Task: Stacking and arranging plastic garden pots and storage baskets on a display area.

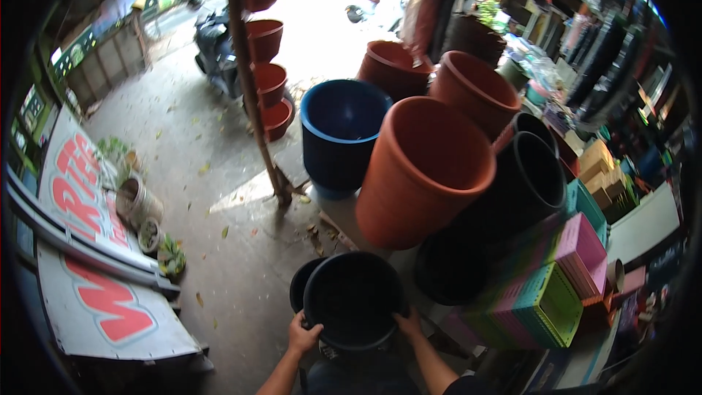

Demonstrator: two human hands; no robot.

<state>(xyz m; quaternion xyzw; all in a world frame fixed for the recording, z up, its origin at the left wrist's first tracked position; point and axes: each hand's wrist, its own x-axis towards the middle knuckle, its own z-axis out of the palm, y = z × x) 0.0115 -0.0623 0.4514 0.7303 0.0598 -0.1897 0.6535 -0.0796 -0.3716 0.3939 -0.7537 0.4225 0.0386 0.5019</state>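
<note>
A round black plastic pot (pixel 355 301) with a wide rim is in front of me, its dark opening facing up toward me. My left hand (pixel 303 332) is closed on the left side of its rim, with the thumb showing on the near edge. On the opposite side my right hand (pixel 409 323) grips the rim, its fingers partly hidden by the pot. Another black pot (pixel 298 285) shows behind it at the left, mostly covered. Just beyond stands a tall terracotta-coloured pot (pixel 398 190), beside a dark blue pot (pixel 336 143).
More terracotta pots (pixel 479 88) and large black pots (pixel 537 168) stand to the right, by stacked coloured plastic baskets (pixel 537 307). A wooden post (pixel 252 95) carries hanging pots (pixel 272 84). Potted plants (pixel 139 201) and a banner (pixel 117 300) line the left; a motorbike (pixel 213 51) is parked farther off.
</note>
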